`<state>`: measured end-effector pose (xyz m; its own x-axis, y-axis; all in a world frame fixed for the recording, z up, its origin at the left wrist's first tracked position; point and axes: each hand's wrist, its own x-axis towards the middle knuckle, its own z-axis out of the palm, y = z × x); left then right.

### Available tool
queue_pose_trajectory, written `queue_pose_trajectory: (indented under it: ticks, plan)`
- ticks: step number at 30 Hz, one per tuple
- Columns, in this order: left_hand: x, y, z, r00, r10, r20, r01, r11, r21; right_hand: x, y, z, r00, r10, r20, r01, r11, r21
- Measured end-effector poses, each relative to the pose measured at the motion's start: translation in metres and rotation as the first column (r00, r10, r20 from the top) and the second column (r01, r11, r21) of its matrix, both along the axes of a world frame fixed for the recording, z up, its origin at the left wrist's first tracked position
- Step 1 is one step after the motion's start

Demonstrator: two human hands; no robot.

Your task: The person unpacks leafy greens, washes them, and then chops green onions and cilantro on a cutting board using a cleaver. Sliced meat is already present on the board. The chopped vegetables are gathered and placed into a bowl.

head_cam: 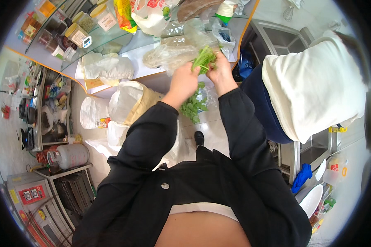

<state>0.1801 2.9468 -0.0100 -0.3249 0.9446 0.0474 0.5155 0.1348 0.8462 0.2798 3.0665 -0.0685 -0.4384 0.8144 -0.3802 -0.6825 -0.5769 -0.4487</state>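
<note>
My left hand (pixel 184 82) grips the pale green stems of a bunch of leafy greens (pixel 204 58) near the top centre. At the right side of the same bunch, my right hand (pixel 221 72) has its fingers closed round the stems. The leafy ends (pixel 192 106) hang below my hands, over the floor. Behind the greens, clear plastic bags (pixel 173 57) lie on the lower level of a shelf unit. A small white plastic bag (pixel 224 37) is close above my right hand.
Large open bags (pixel 123 102) stand on the floor at left. Another person in a white top (pixel 315 86) is close on my right, beside steel sinks (pixel 281 38). Yellow-lidded jars (pixel 77 34) sit on the glass shelf. A gas cylinder (pixel 72 156) lies at far left.
</note>
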Motion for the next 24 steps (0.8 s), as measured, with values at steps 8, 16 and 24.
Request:
queue_pose_trajectory:
  ticks: [8, 16, 24]
  plan:
    - [-0.005, -0.001, -0.008, 0.983, -0.074, 0.171, 0.073, 0.997, 0.009, 0.004, -0.001, 0.024, 0.9, -0.382, 0.208, 0.371, 0.924, 0.091]
    - [-0.037, 0.004, 0.001, 0.829, -0.086, 0.552, 0.145, 0.987, -0.064, 0.042, 0.015, 0.065, 0.953, -0.058, 0.297, -0.005, 0.978, 0.207]
    - [-0.05, 0.021, 0.01, 0.8, -0.075, 0.595, 0.21, 0.964, -0.161, 0.038, 0.03, 0.065, 0.605, -0.646, 0.466, -0.655, -0.07, 0.753]
